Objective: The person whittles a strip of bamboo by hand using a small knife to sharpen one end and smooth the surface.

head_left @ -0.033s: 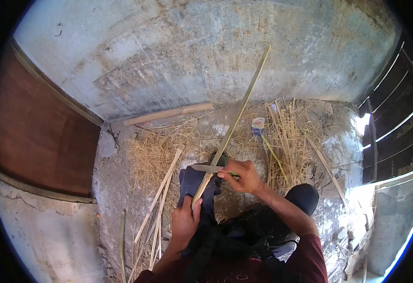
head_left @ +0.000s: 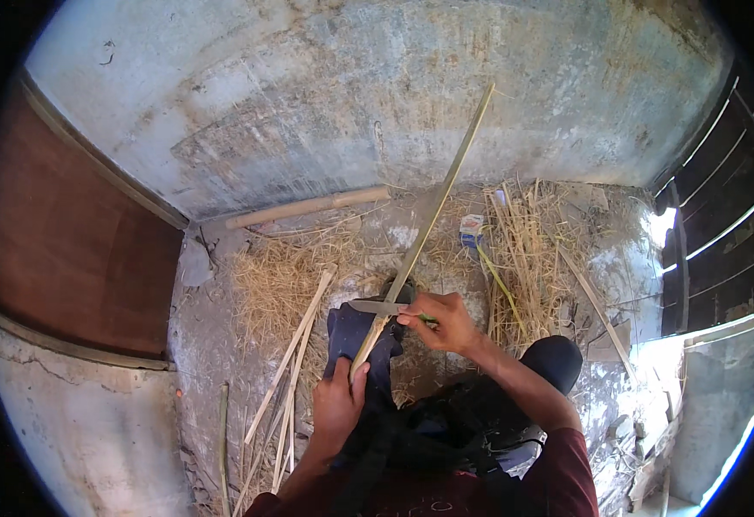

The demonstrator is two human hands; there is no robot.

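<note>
Seen from above, a person's left hand [head_left: 337, 408] grips the near end of a long, split stick [head_left: 440, 202], which slants up and to the right across a dark-trousered leg [head_left: 347, 333]. The right hand [head_left: 447, 323] is closed around a knife [head_left: 373, 306] with a green handle, its blade lying crosswise over the stick, just beyond a roughened patch. Curly straw-coloured shavings [head_left: 275, 284] and pale strips [head_left: 295, 370] lie on the floor to the left; a small box [head_left: 471, 230] sits near a straw heap [head_left: 527, 258] at right.
</note>
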